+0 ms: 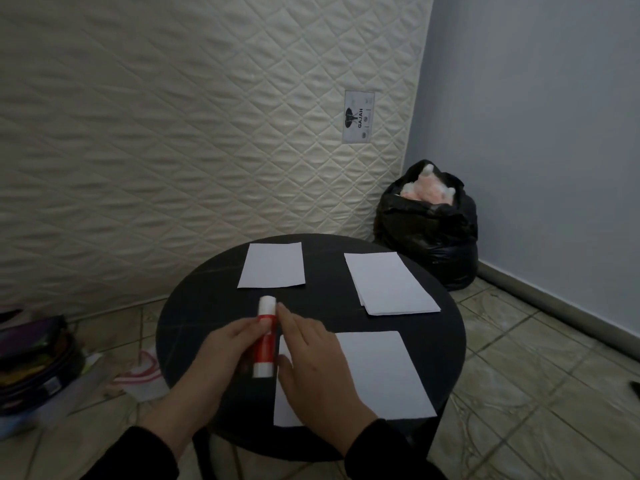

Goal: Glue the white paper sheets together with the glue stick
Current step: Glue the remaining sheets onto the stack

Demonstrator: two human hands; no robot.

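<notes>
A red and white glue stick [264, 337] with its white cap on is held over the round black table [194, 327]. My left hand [221, 355] grips its red body from the left. My right hand [311, 362] lies flat, fingers together, on the nearest white paper sheet [377, 372], just right of the stick. A single white sheet [272, 265] lies at the far left of the table. A small stack of white sheets [389, 287] lies at the far right.
A quilted mattress [173, 133] stands against the wall behind the table. A black plastic bag [429, 233] with pink stuff sits on the floor at the back right. Bags and clutter [38, 362] lie on the tiled floor to the left.
</notes>
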